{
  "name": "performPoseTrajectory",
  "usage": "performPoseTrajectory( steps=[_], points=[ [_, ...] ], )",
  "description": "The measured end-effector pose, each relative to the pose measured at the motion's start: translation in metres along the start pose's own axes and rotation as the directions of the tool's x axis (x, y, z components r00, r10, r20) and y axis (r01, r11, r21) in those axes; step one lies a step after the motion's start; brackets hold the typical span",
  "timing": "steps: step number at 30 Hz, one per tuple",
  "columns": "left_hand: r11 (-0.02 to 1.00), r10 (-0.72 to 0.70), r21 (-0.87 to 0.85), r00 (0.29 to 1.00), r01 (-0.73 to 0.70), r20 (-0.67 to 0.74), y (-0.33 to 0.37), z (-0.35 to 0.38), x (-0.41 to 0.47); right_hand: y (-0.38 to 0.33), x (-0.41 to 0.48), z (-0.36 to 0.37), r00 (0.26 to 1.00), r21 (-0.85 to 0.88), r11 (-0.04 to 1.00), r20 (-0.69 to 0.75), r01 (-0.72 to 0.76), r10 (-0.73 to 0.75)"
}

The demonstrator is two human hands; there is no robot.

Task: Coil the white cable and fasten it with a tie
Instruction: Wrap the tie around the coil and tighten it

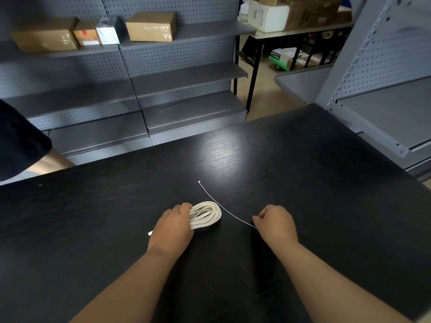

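The white cable (206, 214) lies wound into an oval coil on the black table (303, 183). My left hand (173, 226) grips the coil's left end, fingers curled over the loops. A short white cable end (150, 233) sticks out to the left of that hand. A thin white tie (219, 203) runs from its small head at the far end, past the coil's right side, to my right hand (275, 221). That hand pinches the tie's near end just above the tabletop, to the right of the coil.
Grey pegboard shelving (163, 73) stands behind the table, with cardboard boxes (151, 26) on its top shelf. More shelving (384, 89) is at the right. A dark sleeve of another person (18, 141) shows at the left edge.
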State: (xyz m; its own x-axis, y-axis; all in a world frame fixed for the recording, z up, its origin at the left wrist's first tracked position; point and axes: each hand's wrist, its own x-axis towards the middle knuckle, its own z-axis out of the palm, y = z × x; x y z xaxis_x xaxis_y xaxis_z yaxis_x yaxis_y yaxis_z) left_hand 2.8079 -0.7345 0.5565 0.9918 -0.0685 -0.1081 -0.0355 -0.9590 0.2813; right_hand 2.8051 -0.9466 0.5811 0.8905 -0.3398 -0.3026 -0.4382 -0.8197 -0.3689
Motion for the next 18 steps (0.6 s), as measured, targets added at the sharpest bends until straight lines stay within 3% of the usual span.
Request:
performPoseTrajectory(
  steps=[4,7,18],
  points=[
    [1.0,-0.003,-0.008,1.0,0.003,-0.003,-0.001,0.002,0.0,-0.014,0.006,0.0,0.992,-0.035,0.991,-0.006,0.126,-0.126],
    [1.0,0.004,-0.015,1.0,-0.004,-0.01,-0.002,0.004,0.001,-0.034,0.011,0.004,0.978,-0.006,0.981,0.081,0.195,-0.194],
    [1.0,0.011,-0.022,1.0,-0.012,-0.012,-0.004,0.006,0.001,-0.086,0.048,0.019,0.917,-0.075,0.965,0.339,0.251,-0.212]
  ],
)
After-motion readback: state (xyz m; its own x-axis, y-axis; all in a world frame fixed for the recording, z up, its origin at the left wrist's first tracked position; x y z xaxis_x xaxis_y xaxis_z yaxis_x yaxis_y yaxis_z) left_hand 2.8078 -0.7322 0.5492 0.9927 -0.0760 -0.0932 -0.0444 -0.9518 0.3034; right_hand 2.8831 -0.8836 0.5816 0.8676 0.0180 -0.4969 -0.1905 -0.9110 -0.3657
